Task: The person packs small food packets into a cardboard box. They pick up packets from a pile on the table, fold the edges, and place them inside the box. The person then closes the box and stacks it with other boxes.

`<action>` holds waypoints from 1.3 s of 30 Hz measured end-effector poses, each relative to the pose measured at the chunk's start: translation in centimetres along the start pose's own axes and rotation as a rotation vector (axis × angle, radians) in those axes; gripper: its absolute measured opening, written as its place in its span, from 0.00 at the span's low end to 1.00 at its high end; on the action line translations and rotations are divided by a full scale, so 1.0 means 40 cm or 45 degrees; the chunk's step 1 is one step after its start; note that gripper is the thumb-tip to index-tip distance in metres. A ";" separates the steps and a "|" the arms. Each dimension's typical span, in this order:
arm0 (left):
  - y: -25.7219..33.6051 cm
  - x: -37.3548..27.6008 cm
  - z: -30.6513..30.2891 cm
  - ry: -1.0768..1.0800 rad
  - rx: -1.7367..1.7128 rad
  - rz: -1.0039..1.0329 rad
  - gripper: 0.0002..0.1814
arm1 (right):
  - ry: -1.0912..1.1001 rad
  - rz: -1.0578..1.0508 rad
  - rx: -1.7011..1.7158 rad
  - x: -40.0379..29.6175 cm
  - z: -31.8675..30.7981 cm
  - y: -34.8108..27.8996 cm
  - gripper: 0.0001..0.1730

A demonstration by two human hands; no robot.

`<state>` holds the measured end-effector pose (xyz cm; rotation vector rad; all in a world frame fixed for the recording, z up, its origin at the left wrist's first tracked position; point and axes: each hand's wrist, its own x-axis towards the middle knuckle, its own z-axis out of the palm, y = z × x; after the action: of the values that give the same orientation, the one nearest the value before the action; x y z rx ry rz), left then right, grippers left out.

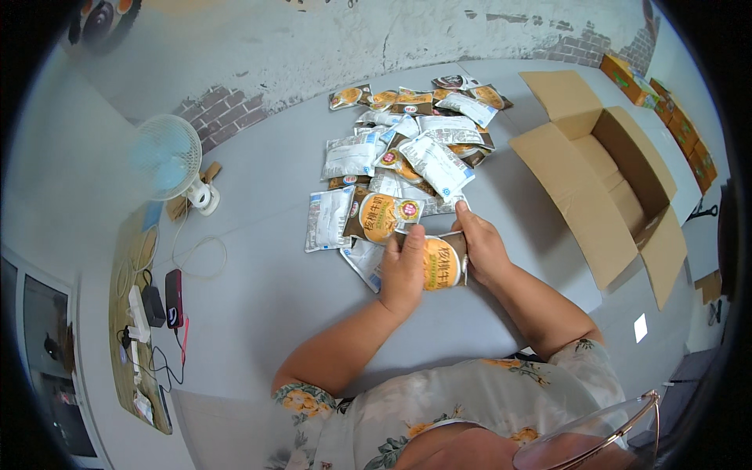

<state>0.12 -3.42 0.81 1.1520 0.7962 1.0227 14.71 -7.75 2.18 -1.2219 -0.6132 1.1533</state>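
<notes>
Between my two hands is a sealed milk pouch (442, 264), brown with an orange printed face turned up. My left hand (405, 270) grips its left end, thumb on top. The right end is held by my right hand (483, 244), thumb pointing up along the edge. Just beyond them spreads a loose pile of similar pouches on the grey table (276, 235). One brown pouch (379, 216) lies face up beside my left hand. Others lie with white backs up, such as a white-backed pouch (437, 164) on top of the pile.
An open cardboard box (564, 182) stands at the right, flaps folded out. A white fan (170, 158) is at the far left. Nearer are a power strip (138, 314), a power bank (174, 298) and cables. Several printed cartons (675, 114) line the right wall.
</notes>
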 end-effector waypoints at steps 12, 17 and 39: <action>-0.002 -0.011 0.018 -0.069 0.031 0.217 0.19 | -0.218 -0.116 0.060 -0.004 -0.011 0.006 0.23; 0.019 -0.026 0.000 -0.074 0.179 0.332 0.17 | -0.098 -0.122 -0.050 -0.025 0.013 -0.022 0.25; 0.043 0.046 -0.036 0.193 -0.781 -0.089 0.30 | -0.355 -0.340 -0.296 -0.030 0.025 0.041 0.27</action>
<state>-0.92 -1.07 2.15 0.5242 0.5724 1.1950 12.85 -8.58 1.20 -1.1379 -1.1119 1.0527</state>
